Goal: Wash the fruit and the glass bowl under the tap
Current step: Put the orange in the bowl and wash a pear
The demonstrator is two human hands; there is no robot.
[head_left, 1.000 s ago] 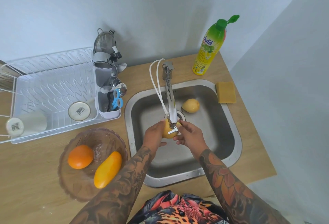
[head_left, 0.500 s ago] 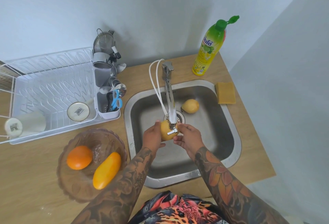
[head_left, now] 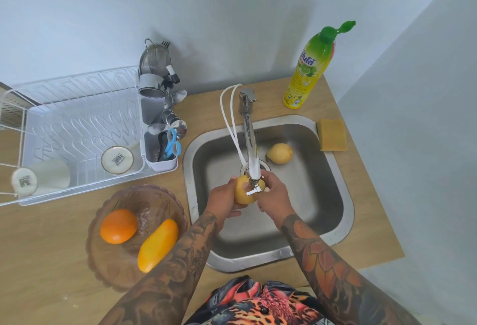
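Two hands cup one yellow fruit (head_left: 244, 193) under the tap spout (head_left: 254, 169) at frame centre: your left hand (head_left: 223, 199) grips it, your right hand (head_left: 273, 194) curls around it. Wet skin could slip; it would drop into the sink (head_left: 343, 195).

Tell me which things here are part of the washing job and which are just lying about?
In the job: yellow fruit held by left hand and right hand, tap, pear, glass bowl, orange, mango.

Lying about: soap bottle, sponge, dish rack, scissors.
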